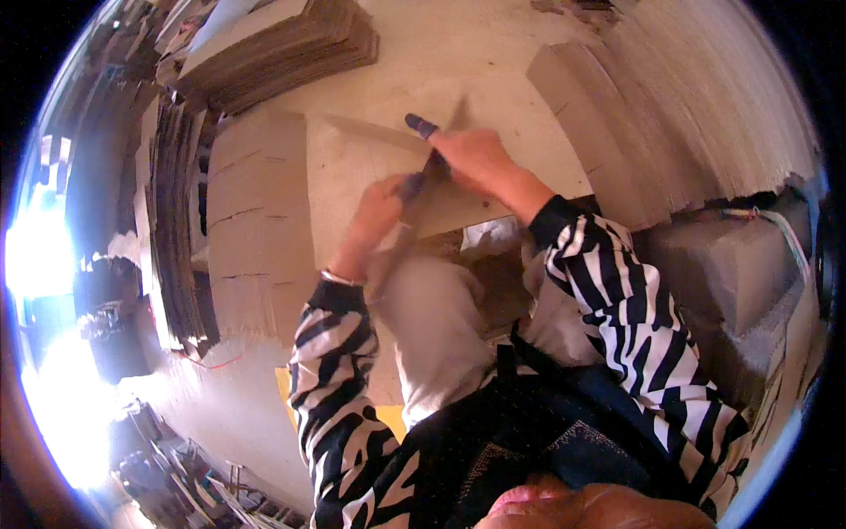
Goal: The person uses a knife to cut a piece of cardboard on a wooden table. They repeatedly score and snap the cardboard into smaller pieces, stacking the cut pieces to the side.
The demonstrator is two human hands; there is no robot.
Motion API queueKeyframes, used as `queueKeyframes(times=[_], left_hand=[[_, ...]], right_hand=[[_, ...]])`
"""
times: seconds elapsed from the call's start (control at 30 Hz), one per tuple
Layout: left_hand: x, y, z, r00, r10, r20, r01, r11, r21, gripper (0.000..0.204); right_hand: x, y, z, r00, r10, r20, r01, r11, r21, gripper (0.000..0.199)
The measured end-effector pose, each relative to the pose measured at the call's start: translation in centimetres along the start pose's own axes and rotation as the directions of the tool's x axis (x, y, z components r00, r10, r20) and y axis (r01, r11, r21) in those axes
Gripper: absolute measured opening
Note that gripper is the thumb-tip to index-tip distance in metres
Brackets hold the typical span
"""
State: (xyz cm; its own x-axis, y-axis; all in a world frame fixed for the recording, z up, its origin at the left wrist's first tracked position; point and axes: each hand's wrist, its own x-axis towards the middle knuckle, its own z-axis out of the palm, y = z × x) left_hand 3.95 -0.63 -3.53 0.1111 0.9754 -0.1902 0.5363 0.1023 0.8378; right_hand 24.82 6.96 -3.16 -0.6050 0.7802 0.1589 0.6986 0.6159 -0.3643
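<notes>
Blurred brown cardboard pieces (374,131) are held nearly on edge above a pale board, one seeming to cross another. My left hand (379,212) is closed at the near side of the pieces, with a dark covering on a fingertip. Further right and a little farther off, my right hand (480,159) grips them from the other side, its thumb also wrapped in something dark. Motion smears both sets of fingers, and how the pieces join cannot be made out.
The pale board (529,132) lies before my knees. Flat slotted cardboard sheets (260,194) lie along its left. A thick cardboard stack (282,53) stands at the far left, and wide overlapping sheets (652,115) fan out at right. A cardboard box (723,273) sits nearer on the right.
</notes>
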Motion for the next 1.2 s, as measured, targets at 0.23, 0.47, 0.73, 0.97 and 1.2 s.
queueKeyframes(times=[0.23,0.47,0.73,0.97,1.2], left_hand=[[-1.0,-6.9,-13.1,0.702,0.233,-0.673,0.632,0.232,0.739,0.044],[-1.6,-6.9,-11.8,0.762,0.244,-0.599,0.558,0.222,0.800,0.020],[1.7,-8.4,-4.7,0.790,-0.374,-0.486,0.183,0.900,-0.395,0.025],[3.9,-13.4,-8.0,0.817,-0.380,-0.433,0.172,0.878,-0.446,0.030],[3.7,-8.6,-7.9,0.829,-0.303,-0.470,0.345,0.939,0.003,0.030]], right_hand=[[0.4,0.0,-0.4,0.987,0.061,0.151,-0.054,0.997,-0.049,0.037],[0.0,1.0,0.7,0.997,-0.050,0.060,0.054,0.996,-0.070,0.032],[0.2,-0.1,1.9,0.912,-0.301,-0.280,0.326,0.944,0.048,0.037],[-0.2,0.7,0.9,0.983,-0.181,0.018,0.181,0.979,-0.091,0.040],[-0.7,1.2,-0.3,0.976,-0.216,-0.034,0.218,0.975,0.047,0.033]])
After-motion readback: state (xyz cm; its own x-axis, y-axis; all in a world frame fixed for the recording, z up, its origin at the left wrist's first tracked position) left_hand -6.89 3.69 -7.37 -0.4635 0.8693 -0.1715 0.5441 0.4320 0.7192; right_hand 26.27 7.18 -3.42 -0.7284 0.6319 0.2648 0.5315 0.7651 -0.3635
